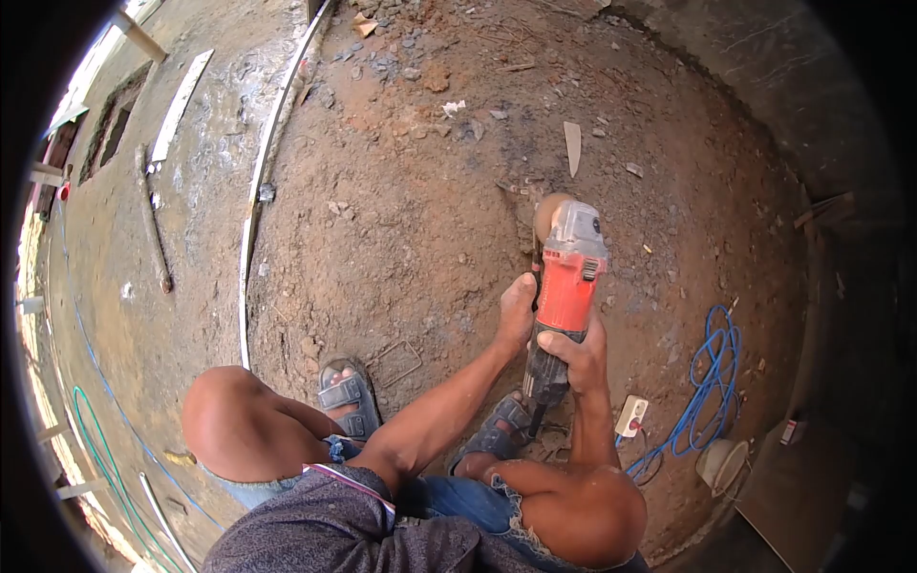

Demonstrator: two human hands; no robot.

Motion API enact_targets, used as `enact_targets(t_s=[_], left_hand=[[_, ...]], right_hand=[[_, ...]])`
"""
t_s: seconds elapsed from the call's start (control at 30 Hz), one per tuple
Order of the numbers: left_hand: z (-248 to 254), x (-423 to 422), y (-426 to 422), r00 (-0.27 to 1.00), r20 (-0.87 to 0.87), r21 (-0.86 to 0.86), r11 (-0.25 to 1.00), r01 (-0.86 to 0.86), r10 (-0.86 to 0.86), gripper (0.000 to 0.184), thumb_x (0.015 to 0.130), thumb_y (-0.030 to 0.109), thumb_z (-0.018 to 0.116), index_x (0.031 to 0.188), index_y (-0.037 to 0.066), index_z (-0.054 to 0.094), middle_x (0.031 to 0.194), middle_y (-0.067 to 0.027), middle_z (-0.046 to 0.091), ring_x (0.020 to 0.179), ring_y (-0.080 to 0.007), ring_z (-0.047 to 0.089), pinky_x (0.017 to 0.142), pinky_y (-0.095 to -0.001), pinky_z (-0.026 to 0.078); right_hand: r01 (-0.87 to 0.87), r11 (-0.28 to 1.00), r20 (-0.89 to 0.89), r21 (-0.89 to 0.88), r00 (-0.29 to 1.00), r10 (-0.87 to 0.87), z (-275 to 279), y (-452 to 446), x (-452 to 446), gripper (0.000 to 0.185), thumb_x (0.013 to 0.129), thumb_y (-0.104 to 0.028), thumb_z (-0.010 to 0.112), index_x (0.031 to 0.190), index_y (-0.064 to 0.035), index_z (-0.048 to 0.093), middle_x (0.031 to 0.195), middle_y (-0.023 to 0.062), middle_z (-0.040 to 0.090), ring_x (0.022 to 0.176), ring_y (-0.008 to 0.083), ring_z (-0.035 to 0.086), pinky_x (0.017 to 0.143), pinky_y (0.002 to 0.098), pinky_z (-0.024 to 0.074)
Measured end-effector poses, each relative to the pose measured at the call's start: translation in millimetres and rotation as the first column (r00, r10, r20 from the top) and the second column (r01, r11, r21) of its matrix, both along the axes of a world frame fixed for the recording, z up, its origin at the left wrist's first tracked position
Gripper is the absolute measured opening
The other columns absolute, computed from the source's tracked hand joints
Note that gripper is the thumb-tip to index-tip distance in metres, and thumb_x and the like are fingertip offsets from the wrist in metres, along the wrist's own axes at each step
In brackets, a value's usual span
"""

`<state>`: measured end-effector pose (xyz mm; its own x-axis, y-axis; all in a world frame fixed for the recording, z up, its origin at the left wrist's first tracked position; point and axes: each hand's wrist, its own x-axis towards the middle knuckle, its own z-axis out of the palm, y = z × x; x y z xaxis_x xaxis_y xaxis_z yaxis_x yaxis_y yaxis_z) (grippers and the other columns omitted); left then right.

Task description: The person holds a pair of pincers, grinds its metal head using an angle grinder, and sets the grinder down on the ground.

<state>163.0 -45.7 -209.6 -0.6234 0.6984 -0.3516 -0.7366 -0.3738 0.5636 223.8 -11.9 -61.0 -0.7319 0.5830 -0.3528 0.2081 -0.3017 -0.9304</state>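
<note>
A red and black angle grinder (564, 291) with a grey metal head is held out over the dirt floor, between and beyond my knees. Its brownish disc (548, 216) shows at the left of the head. My right hand (581, 351) is wrapped around the black rear body, thumb across the top. Closed at the grinder's left side is my left hand (519, 307), its fingers partly hidden behind the tool. A thin dark piece (536, 250) sticks up by that hand beside the disc; I cannot tell whether it is a side handle.
A white socket block (631, 416) with a plug lies right of my feet, near a coiled blue cable (712, 377). A long pale strip (256, 181) crosses the ground at left. Beyond the grinder lies a pointed flat piece (572, 148). A round bowl-like container (723, 466) is at lower right.
</note>
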Motion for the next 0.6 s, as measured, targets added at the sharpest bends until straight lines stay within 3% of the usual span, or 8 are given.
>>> enact_targets(t_s=[0.07,0.17,0.37,0.6], left_hand=[[9,-1,-2,0.999,0.037,0.015,1.000,-0.017,0.017,0.041,0.100,0.044,0.046,0.108,0.004,0.053,0.070,0.0038,0.048,0.055,-0.0048,0.043,0.048,-0.0214,0.037],[24,-5,-6,0.986,0.167,0.050,0.999,-0.010,0.002,0.041,0.099,0.045,0.047,0.109,0.005,0.051,0.065,0.0038,0.043,0.047,-0.0042,0.037,0.041,-0.0203,0.029],[11,-2,-15,0.986,0.165,0.100,0.995,-0.001,-0.015,0.041,0.099,0.046,0.047,0.104,0.005,0.049,0.066,0.0021,0.043,0.049,-0.0062,0.038,0.045,-0.0209,0.032],[4,-4,-26,0.989,0.144,0.020,0.999,0.033,-0.035,0.043,0.099,0.048,0.044,0.100,0.005,0.048,0.063,0.0022,0.042,0.047,-0.0066,0.036,0.044,-0.0221,0.031]], right_hand=[[0.027,0.999,-0.035,-0.039,0.999,-0.029,3,5,0,0.066,0.067,-0.020,0.075,0.123,0.0022,0.046,0.102,0.0076,0.058,0.086,0.0160,0.061,0.078,0.0296,0.0510],[0.141,0.990,-0.025,0.032,0.990,-0.140,5,11,8,0.058,0.068,-0.024,0.072,0.112,0.0041,0.050,0.087,0.0120,0.061,0.066,0.0205,0.065,0.060,0.0314,0.0561],[0.199,0.979,-0.028,0.038,0.980,-0.198,17,18,29,0.058,0.068,-0.025,0.072,0.112,0.0045,0.048,0.088,0.0146,0.062,0.065,0.0231,0.067,0.056,0.0330,0.0573],[0.232,0.973,-0.004,0.018,0.973,-0.232,8,24,48,0.061,0.068,-0.027,0.072,0.114,0.0044,0.047,0.090,0.0157,0.062,0.065,0.0235,0.067,0.055,0.0335,0.0575]])
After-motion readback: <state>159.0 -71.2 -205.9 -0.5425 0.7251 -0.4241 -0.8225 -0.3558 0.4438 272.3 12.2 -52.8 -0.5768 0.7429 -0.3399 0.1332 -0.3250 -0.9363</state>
